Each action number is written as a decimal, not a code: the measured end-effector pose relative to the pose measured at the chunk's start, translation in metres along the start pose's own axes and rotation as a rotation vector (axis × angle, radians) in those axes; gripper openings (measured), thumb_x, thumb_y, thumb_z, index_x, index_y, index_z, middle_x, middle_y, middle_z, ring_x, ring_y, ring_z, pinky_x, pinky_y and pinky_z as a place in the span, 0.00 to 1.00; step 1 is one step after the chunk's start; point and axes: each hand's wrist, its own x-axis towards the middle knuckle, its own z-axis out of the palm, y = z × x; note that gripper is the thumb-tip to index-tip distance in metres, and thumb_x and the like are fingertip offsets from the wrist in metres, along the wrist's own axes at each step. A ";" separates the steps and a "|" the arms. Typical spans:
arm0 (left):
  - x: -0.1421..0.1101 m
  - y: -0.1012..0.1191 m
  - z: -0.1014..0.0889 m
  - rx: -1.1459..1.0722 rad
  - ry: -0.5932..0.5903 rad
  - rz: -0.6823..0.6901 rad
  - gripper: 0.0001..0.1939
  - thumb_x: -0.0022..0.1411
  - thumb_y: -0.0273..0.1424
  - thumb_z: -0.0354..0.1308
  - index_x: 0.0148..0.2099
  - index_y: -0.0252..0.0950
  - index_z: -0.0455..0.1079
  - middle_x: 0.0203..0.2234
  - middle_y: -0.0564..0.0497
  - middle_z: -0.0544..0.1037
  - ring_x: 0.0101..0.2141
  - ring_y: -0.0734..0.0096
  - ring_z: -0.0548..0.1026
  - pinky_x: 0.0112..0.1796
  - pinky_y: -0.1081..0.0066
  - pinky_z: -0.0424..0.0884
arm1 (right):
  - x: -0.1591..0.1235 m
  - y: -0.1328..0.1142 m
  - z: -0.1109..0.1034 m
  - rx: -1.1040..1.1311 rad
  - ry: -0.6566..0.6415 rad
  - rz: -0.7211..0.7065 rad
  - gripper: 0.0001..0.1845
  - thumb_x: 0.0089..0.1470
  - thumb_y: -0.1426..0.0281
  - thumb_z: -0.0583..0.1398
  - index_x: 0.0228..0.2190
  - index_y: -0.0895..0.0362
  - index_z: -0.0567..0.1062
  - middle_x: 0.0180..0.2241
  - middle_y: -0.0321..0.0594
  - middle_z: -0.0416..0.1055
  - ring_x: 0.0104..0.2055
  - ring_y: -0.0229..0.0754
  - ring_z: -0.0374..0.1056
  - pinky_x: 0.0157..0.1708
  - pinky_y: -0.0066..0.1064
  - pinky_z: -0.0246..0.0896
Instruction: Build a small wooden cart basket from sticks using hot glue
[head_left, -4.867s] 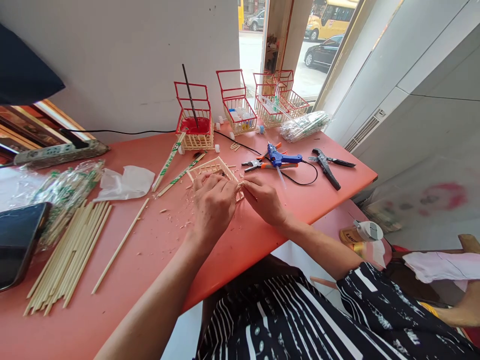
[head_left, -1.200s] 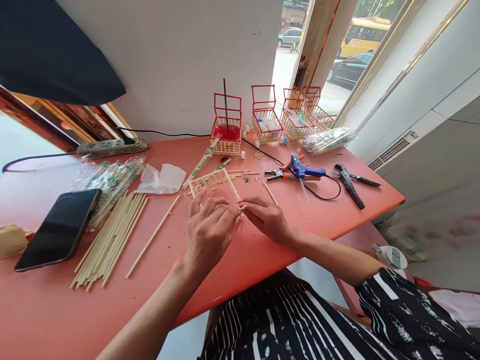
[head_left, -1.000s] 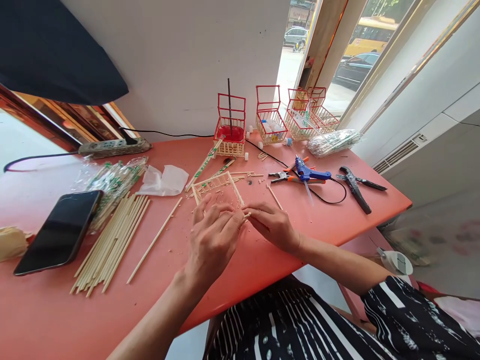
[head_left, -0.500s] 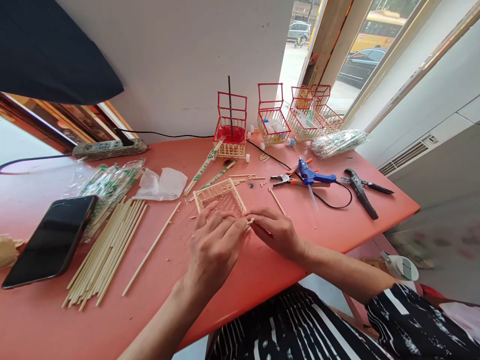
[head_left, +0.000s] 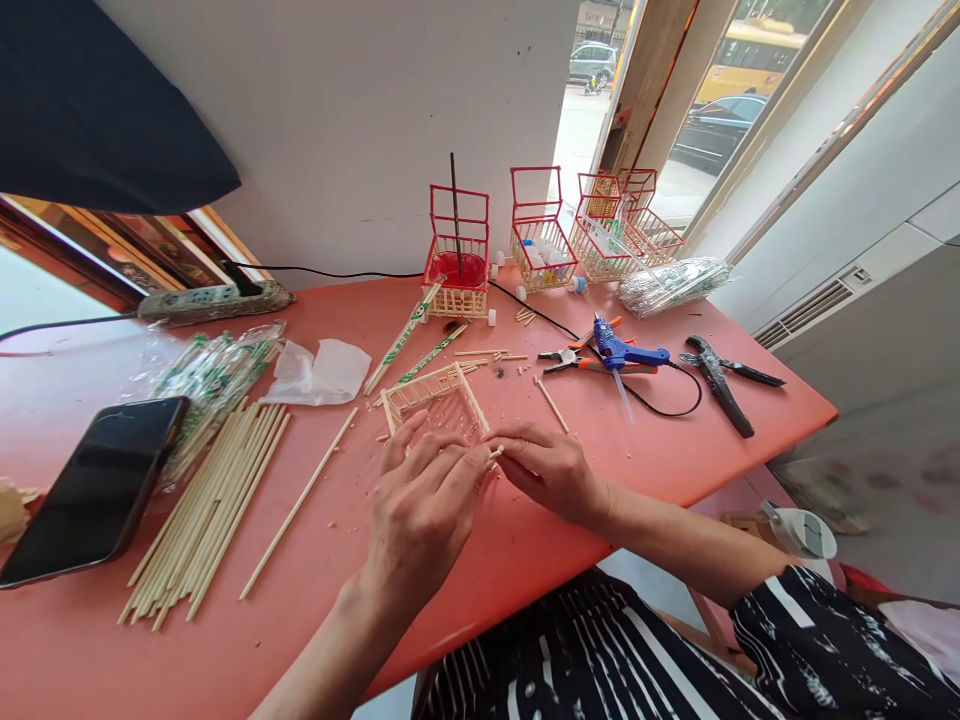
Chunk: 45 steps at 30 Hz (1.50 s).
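Observation:
A small frame of pale wooden sticks (head_left: 431, 388) lies on the table, its near side hidden behind my hands. My left hand (head_left: 427, 490) is closed at the frame's near edge, thumb and forefinger pinching the frame near its right corner. My right hand (head_left: 551, 470) meets it there, its fingertips closed around the same corner. A short stick end (head_left: 496, 453) pokes out between the two thumbs. Crumbs of wood lie inside and around the frame. Just beyond my right hand rests a short loose stick (head_left: 552, 404).
Left stand a bundle of sticks (head_left: 206, 515), a single stick (head_left: 298, 503), a phone (head_left: 97, 490) and wrapped chopsticks (head_left: 217, 370). Rightward lie a blue glue gun (head_left: 630, 352), pliers (head_left: 559, 357) and black-handled cutters (head_left: 724, 385). Red-rimmed stick carts (head_left: 457, 285) line the back.
Both hands keep their grip at the frame's corner, with only a slight shift of the fingers. The whole view has moved a little.

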 end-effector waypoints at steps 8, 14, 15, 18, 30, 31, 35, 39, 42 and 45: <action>0.002 -0.004 0.002 0.004 -0.003 0.015 0.07 0.69 0.20 0.60 0.44 0.37 0.73 0.30 0.50 0.84 0.36 0.63 0.81 0.59 0.52 0.70 | -0.004 0.004 0.005 -0.002 0.000 0.024 0.12 0.67 0.76 0.60 0.49 0.54 0.80 0.47 0.46 0.83 0.50 0.42 0.81 0.51 0.31 0.80; 0.003 -0.007 0.002 0.015 0.024 0.048 0.08 0.67 0.19 0.62 0.45 0.36 0.73 0.29 0.51 0.83 0.37 0.62 0.82 0.60 0.51 0.69 | -0.001 0.002 0.003 -0.018 0.012 0.019 0.13 0.68 0.76 0.59 0.50 0.55 0.79 0.48 0.47 0.82 0.50 0.41 0.81 0.52 0.31 0.80; 0.003 -0.006 0.002 0.015 0.030 0.052 0.09 0.67 0.19 0.62 0.45 0.36 0.73 0.28 0.51 0.83 0.37 0.62 0.82 0.60 0.51 0.68 | 0.000 0.001 0.003 -0.014 0.017 0.009 0.13 0.68 0.77 0.59 0.50 0.55 0.79 0.47 0.47 0.82 0.50 0.41 0.81 0.52 0.31 0.80; 0.002 -0.004 0.000 0.021 0.036 0.065 0.10 0.66 0.18 0.62 0.47 0.35 0.73 0.28 0.51 0.83 0.37 0.61 0.82 0.61 0.49 0.68 | 0.000 -0.001 0.001 -0.005 0.026 -0.013 0.12 0.68 0.77 0.60 0.50 0.56 0.79 0.47 0.47 0.82 0.51 0.41 0.80 0.52 0.30 0.79; -0.002 -0.002 0.000 0.012 0.004 0.013 0.09 0.68 0.19 0.61 0.44 0.38 0.72 0.30 0.52 0.83 0.36 0.64 0.81 0.60 0.52 0.69 | -0.001 -0.002 0.001 0.004 0.003 0.002 0.10 0.68 0.76 0.59 0.46 0.55 0.80 0.45 0.47 0.83 0.49 0.41 0.81 0.51 0.31 0.80; -0.002 -0.003 0.001 0.013 0.002 0.015 0.09 0.67 0.18 0.61 0.44 0.37 0.72 0.30 0.52 0.83 0.36 0.64 0.81 0.60 0.52 0.69 | -0.001 -0.002 0.002 0.004 0.010 -0.002 0.10 0.68 0.76 0.60 0.46 0.55 0.80 0.45 0.47 0.83 0.48 0.41 0.81 0.51 0.30 0.80; -0.001 -0.005 0.003 0.017 0.002 0.022 0.08 0.67 0.19 0.62 0.44 0.36 0.73 0.30 0.51 0.83 0.36 0.64 0.81 0.60 0.53 0.69 | -0.001 0.001 0.004 -0.010 0.047 -0.025 0.08 0.67 0.77 0.60 0.45 0.58 0.79 0.43 0.48 0.83 0.46 0.41 0.81 0.49 0.30 0.80; 0.002 -0.008 0.004 0.025 0.006 0.036 0.07 0.67 0.19 0.62 0.43 0.37 0.73 0.30 0.51 0.83 0.36 0.64 0.81 0.60 0.53 0.69 | 0.000 0.003 0.006 -0.023 0.050 -0.017 0.08 0.68 0.77 0.60 0.44 0.59 0.79 0.43 0.49 0.82 0.46 0.41 0.81 0.49 0.30 0.80; 0.002 -0.009 0.005 0.039 0.001 0.044 0.07 0.68 0.20 0.62 0.44 0.37 0.73 0.30 0.52 0.83 0.36 0.64 0.81 0.61 0.53 0.68 | 0.001 0.003 0.007 -0.020 0.054 -0.015 0.08 0.68 0.76 0.59 0.44 0.57 0.79 0.43 0.47 0.82 0.47 0.40 0.80 0.50 0.30 0.80; 0.001 -0.011 0.005 0.052 -0.001 0.051 0.07 0.68 0.20 0.62 0.44 0.37 0.73 0.30 0.52 0.83 0.37 0.63 0.81 0.62 0.52 0.68 | 0.001 0.004 0.007 -0.020 0.050 -0.014 0.08 0.69 0.76 0.59 0.45 0.57 0.79 0.44 0.47 0.82 0.47 0.40 0.80 0.50 0.29 0.79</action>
